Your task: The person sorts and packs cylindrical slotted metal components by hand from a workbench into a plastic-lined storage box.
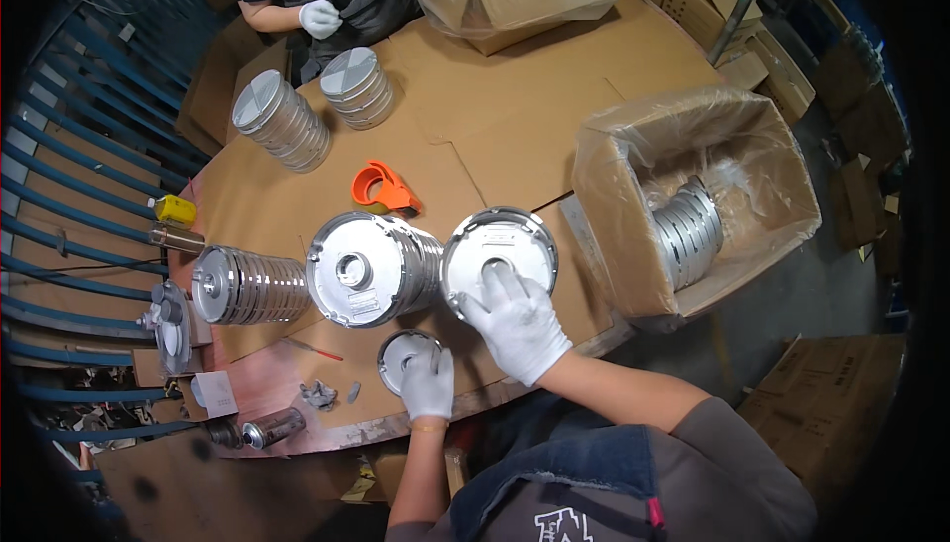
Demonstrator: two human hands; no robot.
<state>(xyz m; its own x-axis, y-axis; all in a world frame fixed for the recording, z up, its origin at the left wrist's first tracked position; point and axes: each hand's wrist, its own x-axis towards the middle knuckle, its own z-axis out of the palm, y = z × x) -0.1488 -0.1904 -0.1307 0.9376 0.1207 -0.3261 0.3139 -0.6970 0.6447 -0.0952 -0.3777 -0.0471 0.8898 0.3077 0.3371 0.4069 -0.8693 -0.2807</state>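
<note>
Both my hands wear white gloves. My right hand (520, 334) is at a wide silver metal disc (520, 240), fingers at its centre hole and thumb by its rim, gripping it. My left hand (428, 384) grips a smaller round metal disc (394, 352) near the table's front edge; its fingertips are partly hidden. Left of the wide disc, a leaning stack of similar discs (361, 270) shows a hub and a small label on its face. Farther left lies another row of stacked discs (252, 287).
A plastic-lined carton (604, 235) at right holds several nested discs (690, 230). An orange tape dispenser (381, 188) lies mid-table. Two disc stacks (282, 121) stand near a co-worker's gloved hand (320, 19). A spray can (274, 428) and red pen (319, 350) lie at front left.
</note>
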